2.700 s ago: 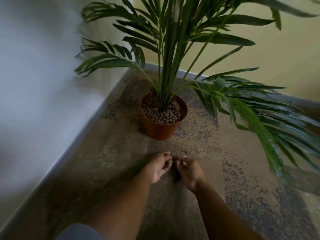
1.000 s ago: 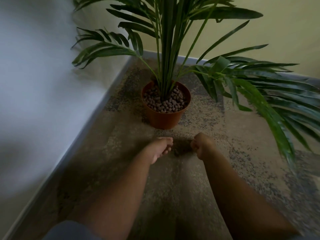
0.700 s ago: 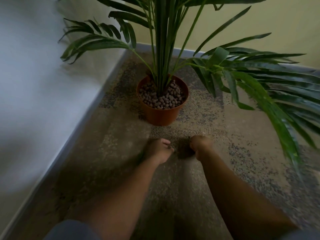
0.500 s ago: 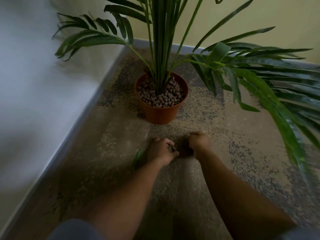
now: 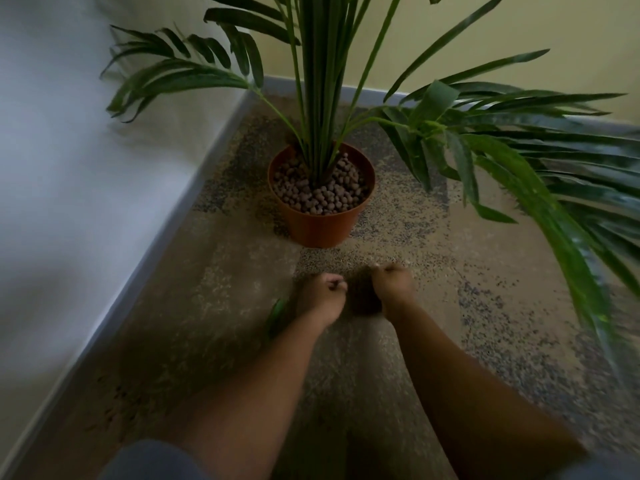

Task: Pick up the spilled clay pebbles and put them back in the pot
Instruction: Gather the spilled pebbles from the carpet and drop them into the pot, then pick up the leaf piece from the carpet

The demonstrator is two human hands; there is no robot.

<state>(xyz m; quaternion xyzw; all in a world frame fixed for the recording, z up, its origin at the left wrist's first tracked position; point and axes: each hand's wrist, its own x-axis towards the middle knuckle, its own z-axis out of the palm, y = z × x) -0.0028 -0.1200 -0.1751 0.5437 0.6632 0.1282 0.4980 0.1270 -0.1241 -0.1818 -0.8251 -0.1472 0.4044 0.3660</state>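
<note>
An orange plastic pot (image 5: 323,227) stands on the speckled floor, filled with brown clay pebbles (image 5: 320,199) around a palm's stems. Just in front of it both my hands rest low over the floor, a hand's width apart. My left hand (image 5: 320,294) is curled into a fist with a dark bit showing between its fingers. My right hand (image 5: 393,282) is also closed in a fist, knuckles up, with its contents hidden. A dark shadow lies on the floor between them, and I cannot pick out loose pebbles there.
Long palm fronds (image 5: 540,188) arch over the floor to the right, others reach left. A fallen green leaf (image 5: 275,317) lies by my left wrist. A white wall with a grey baseboard (image 5: 166,233) runs along the left, and a yellow wall stands behind the pot.
Both hands went from open-fingered on the floor to closed fists and shifted slightly toward the pot. The view tilted, and the fallen leaf came into sight beside my left wrist.
</note>
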